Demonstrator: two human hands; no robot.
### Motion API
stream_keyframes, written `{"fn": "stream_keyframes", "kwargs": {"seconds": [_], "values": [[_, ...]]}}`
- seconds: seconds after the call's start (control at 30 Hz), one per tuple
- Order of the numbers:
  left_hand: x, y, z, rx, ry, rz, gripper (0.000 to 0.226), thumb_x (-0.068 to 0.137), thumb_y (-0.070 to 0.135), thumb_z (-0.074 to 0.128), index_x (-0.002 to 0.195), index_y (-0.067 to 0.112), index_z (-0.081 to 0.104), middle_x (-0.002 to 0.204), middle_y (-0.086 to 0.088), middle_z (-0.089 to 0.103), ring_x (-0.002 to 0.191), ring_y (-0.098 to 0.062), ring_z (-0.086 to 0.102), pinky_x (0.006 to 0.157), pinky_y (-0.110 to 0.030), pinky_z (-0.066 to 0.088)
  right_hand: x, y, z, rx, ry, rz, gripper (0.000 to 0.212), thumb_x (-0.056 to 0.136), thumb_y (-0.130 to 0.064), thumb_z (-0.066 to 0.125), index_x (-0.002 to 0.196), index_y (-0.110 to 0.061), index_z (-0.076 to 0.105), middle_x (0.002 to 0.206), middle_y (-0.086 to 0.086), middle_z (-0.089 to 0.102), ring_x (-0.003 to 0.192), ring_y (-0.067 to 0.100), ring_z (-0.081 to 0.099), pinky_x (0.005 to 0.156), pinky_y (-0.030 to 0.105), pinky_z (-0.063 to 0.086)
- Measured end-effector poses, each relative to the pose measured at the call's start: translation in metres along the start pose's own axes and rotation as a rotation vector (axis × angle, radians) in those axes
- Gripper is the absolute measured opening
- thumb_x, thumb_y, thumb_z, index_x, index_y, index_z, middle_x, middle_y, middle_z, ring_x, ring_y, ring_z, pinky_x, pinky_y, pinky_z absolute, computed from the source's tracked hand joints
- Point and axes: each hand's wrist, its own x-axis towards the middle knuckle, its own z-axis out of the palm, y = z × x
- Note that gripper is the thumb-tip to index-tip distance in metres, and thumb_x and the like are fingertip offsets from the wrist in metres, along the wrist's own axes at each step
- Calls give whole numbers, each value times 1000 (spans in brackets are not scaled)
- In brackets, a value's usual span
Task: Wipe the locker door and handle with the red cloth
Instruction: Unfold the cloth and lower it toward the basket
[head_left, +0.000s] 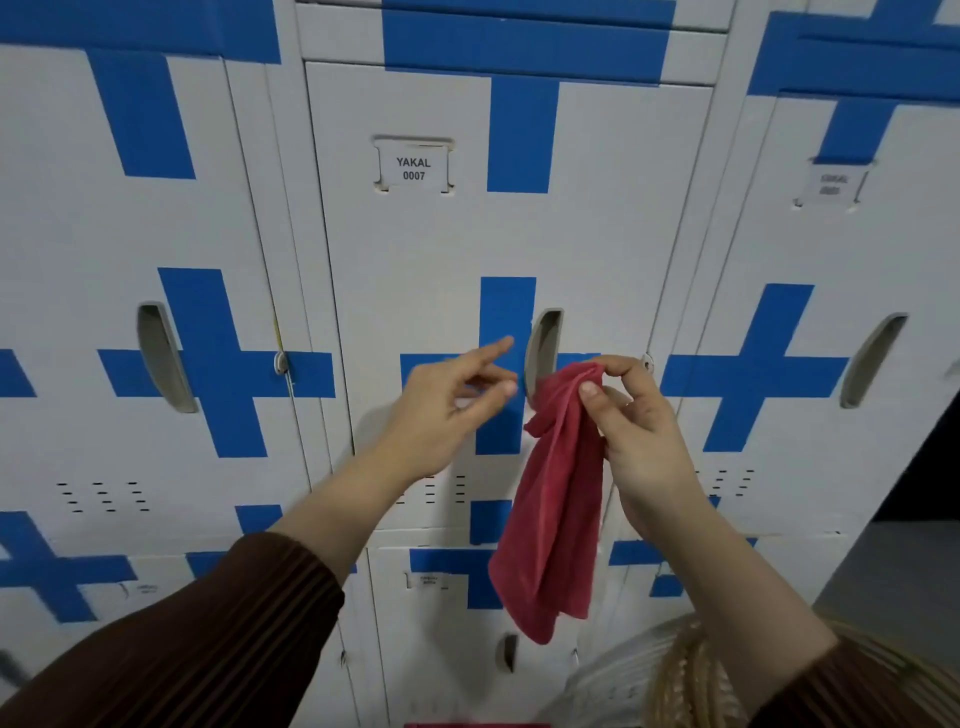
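Pinch grip, right hand (636, 415): thumb and fingertips closed on the top corner of the red cloth (550, 499), held up just in front of the handle.
Red cloth: hangs free and bunched lengthwise from the pinch, lower end loose over the locker below; whether it touches the door surface cannot be told.
Left hand (447, 410): empty, fingers spread and part-curled, forefinger extended toward the handle, near the cloth but apart from it.
Handle (543, 348): recessed grey oval slot, upright, at mid-height of the door; its lower part is hidden behind the cloth.
Locker door (441, 249): white metal, shut, marked with blue tape crosses; vent slits near its lower edge.
Label (414, 167): white card in a holder at upper left of the door, reading "YAKAL 0007".
Neighbouring lockers (104, 249): same white finish and blue crosses to left, right and below, each with its own slot handle.
Sleeves (208, 639): dark brown ribbed, pushed back on both forearms.
Pale woven item, lower right corner: partly seen, not identifiable.
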Motion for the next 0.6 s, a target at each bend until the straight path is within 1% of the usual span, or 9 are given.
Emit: {"fn": "stream_keyframes", "kwargs": {"seconds": [0.07,0.17,0.3,0.4,0.43,0.5,0.53,0.57,0.6], "values": [[-2,8,12,-104,-167,-148,38,86,29,63,124,22,56,103,13,66,100,0,60,93,-17,44,-6,-6,-7,39,-6,20,9,95,-11,44,101,-10,50,76,11,67,65,20,66,57,25,52],[-12,18,23,-283,-287,-220,8,89,16,58,92,15,66,88,0,68,86,-8,64,86,-19,49,-19,-12,-24,48,30,35,9,95,-11,43,94,-15,52,74,7,63,68,14,61,64,24,52],[-26,36,32,-457,-304,-277,16,96,17,45,86,17,57,80,2,62,76,-7,61,78,-18,50,-40,-17,-45,-49,127,97,21,95,-8,40,85,-19,55,73,-1,60,63,8,55,61,19,45],[-34,52,45,-541,-269,-286,17,99,20,41,88,15,53,76,-1,55,70,-12,54,79,-26,53,-62,-21,-54,-189,200,86,16,94,-13,41,87,-15,55,78,-2,57,69,8,51,64,16,43],[-38,60,52,-549,-264,-288,17,99,20,39,89,15,52,74,-2,52,68,-12,52,77,-27,52,-71,-23,-56,-225,205,59,12,94,-22,46,89,-14,54,78,-3,55,71,8,50,66,14,42],[-45,73,65,-572,-255,-292,19,100,22,37,87,17,50,73,-3,46,66,-13,46,71,-27,47,-87,-22,-63,-380,165,3,29,79,-42,63,91,-17,52,76,-2,54,69,11,51,67,22,43],[-48,78,70,-582,-244,-292,20,101,22,37,85,18,48,73,-3,45,67,-13,44,68,-26,45,-93,-22,-67,-498,134,-4,37,71,-42,72,93,-20,51,75,0,55,68,14,53,67,27,44],[-50,84,75,-585,-230,-294,22,101,23,36,83,19,47,72,-1,45,66,-12,45,66,-24,44,-99,-23,-73,-599,117,-6,41,68,-34,78,96,-22,50,75,0,55,68,15,55,66,29,44],[-53,88,79,-583,-215,-296,23,101,23,35,82,19,46,69,2,46,64,-10,46,63,-22,43,-104,-22,-80,-675,107,-12,42,69,-23,79,99,-21,50,74,-1,55,67,11,55,66,27,44]]}}
